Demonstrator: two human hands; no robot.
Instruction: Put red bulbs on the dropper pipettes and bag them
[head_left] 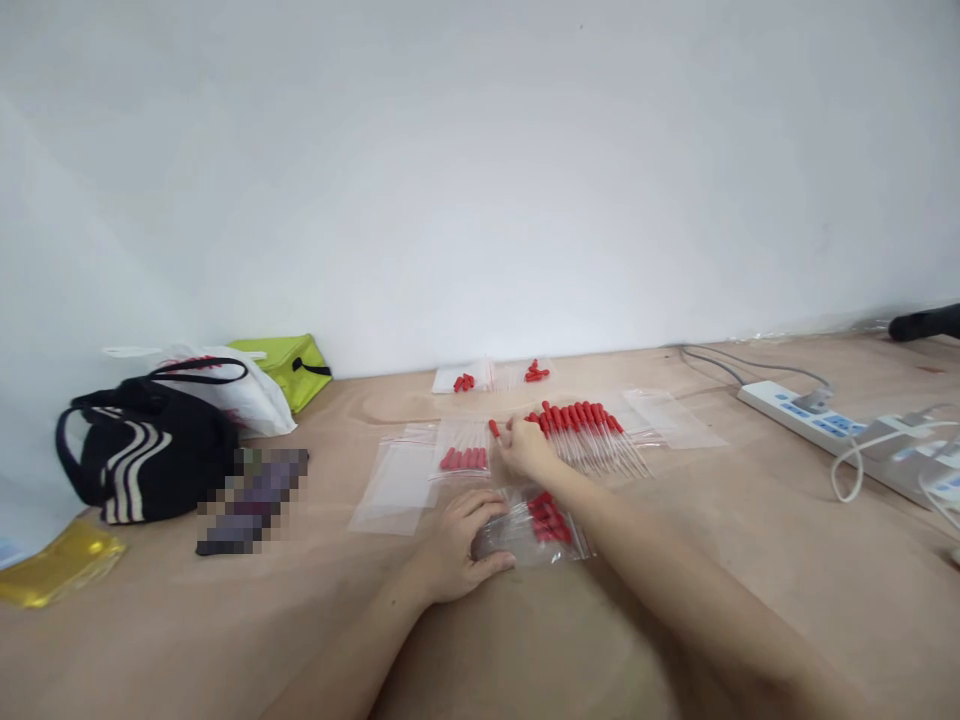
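Note:
My right hand is pinched on a dropper with a red bulb; the bulb sticks out to the left of the fingertips and the rest is hidden. Just right of it lies a row of several droppers, red bulbs away from me, thin clear stems toward me. My left hand rests with thumb and fingers apart at the left end of a clear plastic bag, which has red bulbs in it. Beyond the left hand, a flat zip bag bears several droppers, their red bulbs nearest me.
Flat zip bags lie left, and another bag right. Small bags with red bulbs sit by the wall. A black bag, a green bag and a yellow pouch stand left; a power strip with cables lies right.

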